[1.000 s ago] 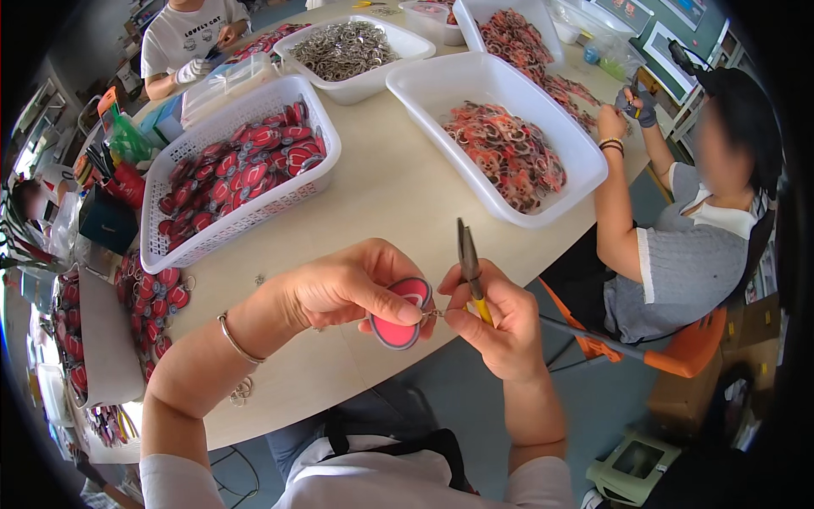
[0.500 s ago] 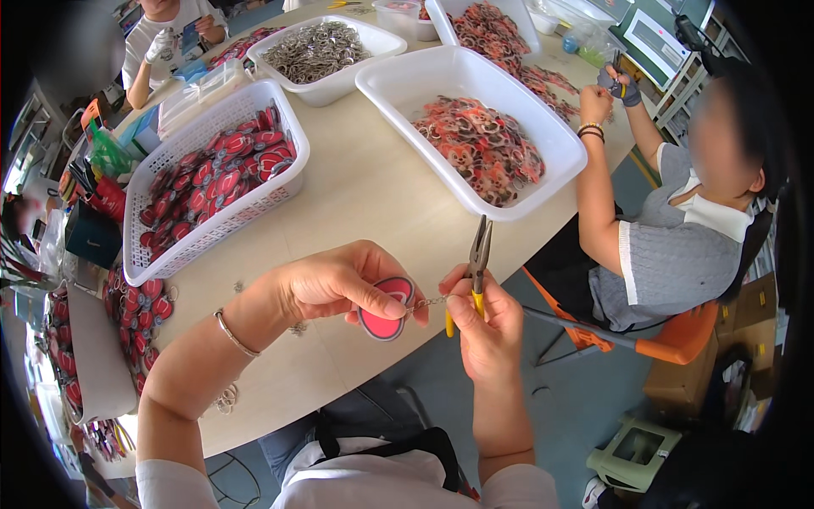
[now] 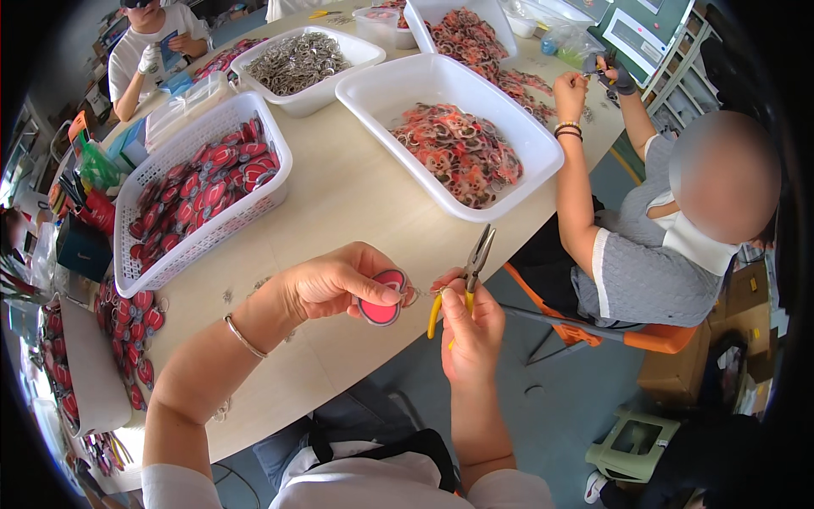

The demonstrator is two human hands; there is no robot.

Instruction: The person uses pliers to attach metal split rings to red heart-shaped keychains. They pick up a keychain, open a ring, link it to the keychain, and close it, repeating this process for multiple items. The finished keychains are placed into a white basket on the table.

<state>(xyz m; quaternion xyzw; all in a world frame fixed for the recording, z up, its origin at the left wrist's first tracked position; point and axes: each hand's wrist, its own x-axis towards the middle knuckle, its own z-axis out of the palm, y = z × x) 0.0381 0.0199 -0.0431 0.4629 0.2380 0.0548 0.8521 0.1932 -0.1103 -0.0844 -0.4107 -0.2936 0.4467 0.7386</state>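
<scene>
My left hand (image 3: 339,284) pinches a red oval keychain tag (image 3: 381,300) with a grey rim, its thumb lying across the face. From the tag a short metal chain with a ring (image 3: 415,294) runs across to the fingers of my right hand (image 3: 476,339). That hand is closed round needle-nose pliers (image 3: 471,270) with yellow handles, and its fingertips also hold the chain's far end. The plier jaws point up and away, slightly parted, with nothing visible between them. Both hands are raised above the near table edge.
A perforated white basket (image 3: 280,170) of red tags stands left. Behind are a tub (image 3: 373,53) of metal rings and a tub (image 3: 543,161) of orange-red pieces. A grey bin (image 3: 97,365) sits near left. Co-workers sit right (image 3: 653,254) and far left (image 3: 161,51).
The plier handles are spread a little wider and the jaws have parted. The whole view has shifted slightly. My left hand keeps hold of the tag.
</scene>
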